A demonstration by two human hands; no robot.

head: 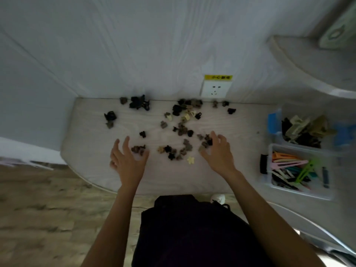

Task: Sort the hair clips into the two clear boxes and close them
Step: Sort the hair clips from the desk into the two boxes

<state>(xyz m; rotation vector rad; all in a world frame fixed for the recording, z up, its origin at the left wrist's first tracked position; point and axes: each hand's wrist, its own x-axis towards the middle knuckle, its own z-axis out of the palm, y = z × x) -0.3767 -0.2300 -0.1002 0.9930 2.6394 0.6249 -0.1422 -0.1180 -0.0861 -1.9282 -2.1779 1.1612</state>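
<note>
Several small claw hair clips [182, 130], black, brown and cream, lie scattered over the pale table [92, 143]. My left hand [126, 159] hovers with spread fingers beside a brown clip cluster [138, 149]. My right hand [218, 151] reaches with spread fingers onto a group of brown clips [205, 140] and touches them. A cream clip [190, 159] lies between my hands. At the right stand two clear boxes, both without lids on: the far box [277, 135] holds large claw clips, the near box [273, 185] holds flat coloured snap clips.
The table ends at the wall behind, with a white socket [215, 89] just above it. A black object [263, 163] stands beside the near box. The table's rounded front edge is near my dark clothing [188, 228]; wooden floor lies to the left.
</note>
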